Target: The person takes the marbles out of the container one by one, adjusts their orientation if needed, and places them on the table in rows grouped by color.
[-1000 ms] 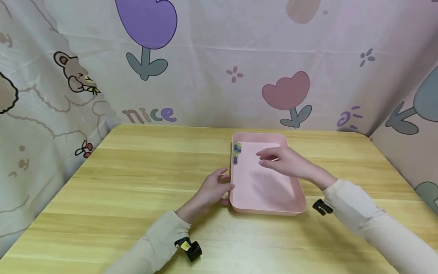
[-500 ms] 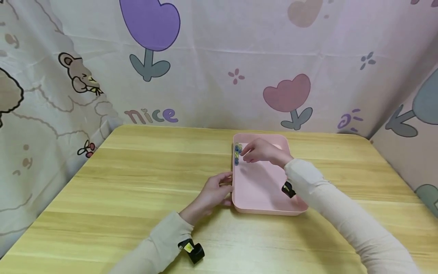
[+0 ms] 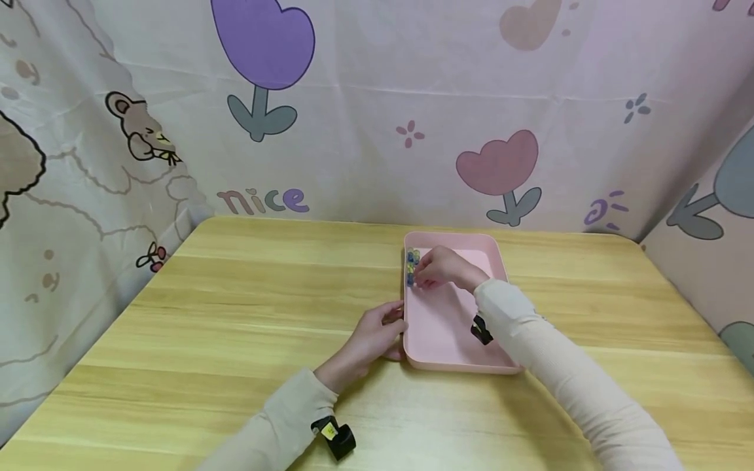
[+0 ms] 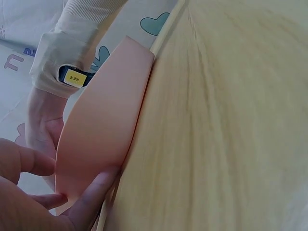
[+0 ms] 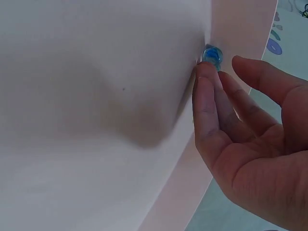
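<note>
A pink tray (image 3: 438,340) sits on the table. Blue and yellow marbles (image 3: 410,268) line its left wall in the head view. My right hand (image 3: 443,268) is inside the tray beside them. In the right wrist view, its fingertips are at a clear blue marble (image 5: 212,55) by the wall, with the thumb apart; the fingers hide any others. My left hand (image 3: 371,332) rests against the outside of the left wall. In the left wrist view, its spread fingers touch the tray's side (image 4: 103,115), one along the bottom edge.
The wooden table (image 3: 247,301) extends around the tray. A patterned cloth (image 3: 365,111) hangs behind and at both sides. Each sleeve carries a black wrist camera, the left one (image 3: 334,437) above the table and the right one (image 3: 482,329) above the tray.
My right hand has moved left across the tray, then slightly toward me, to the marbles by the left wall. My left hand stays at the tray's side.
</note>
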A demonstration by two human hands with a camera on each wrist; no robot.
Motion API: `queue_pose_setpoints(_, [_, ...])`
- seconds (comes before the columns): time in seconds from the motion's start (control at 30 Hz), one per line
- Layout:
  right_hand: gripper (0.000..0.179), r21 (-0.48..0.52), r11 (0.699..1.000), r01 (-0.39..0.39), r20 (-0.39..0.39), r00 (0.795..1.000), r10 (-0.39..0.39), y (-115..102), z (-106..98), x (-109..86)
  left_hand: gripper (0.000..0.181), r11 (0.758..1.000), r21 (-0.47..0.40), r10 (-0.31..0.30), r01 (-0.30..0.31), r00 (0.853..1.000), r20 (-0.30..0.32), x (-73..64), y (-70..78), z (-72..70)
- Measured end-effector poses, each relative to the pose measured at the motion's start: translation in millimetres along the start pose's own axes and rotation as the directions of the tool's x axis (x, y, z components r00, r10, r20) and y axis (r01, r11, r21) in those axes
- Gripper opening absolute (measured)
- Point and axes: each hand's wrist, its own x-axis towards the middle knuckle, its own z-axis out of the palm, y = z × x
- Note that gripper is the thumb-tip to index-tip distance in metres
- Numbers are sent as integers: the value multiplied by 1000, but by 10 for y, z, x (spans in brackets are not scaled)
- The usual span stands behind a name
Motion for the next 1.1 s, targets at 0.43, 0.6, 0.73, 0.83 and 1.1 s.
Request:
queue_pose_setpoints(0.43, [11,-124,992,32,-57,998,-39,2,103,14,52,1000,-13,13,-13,1000,7,-10,-12,-2])
queue_pose_setpoints(0.6, [10,-150,987,63,-57,996,-72,3,133,25,52,1000,-20,16,-15,1000,8,-15,-15,-8])
queue_pose_setpoints(0.73, [10,-146,986,74,-58,995,-83,5,121,7,52,1000,-24,13,-13,1000,5,-12,-12,-3])
queue_pose_setpoints(0.83, [10,-115,990,79,-32,996,-83,31,121,3,51,1000,-27,1,-1,1000,6,-19,-30,-3])
queue_pose_setpoints(1.1, [12,38,990,133,-13,991,-133,97,64,20,54,998,-58,22,-22,1000,-2,-45,-38,1])
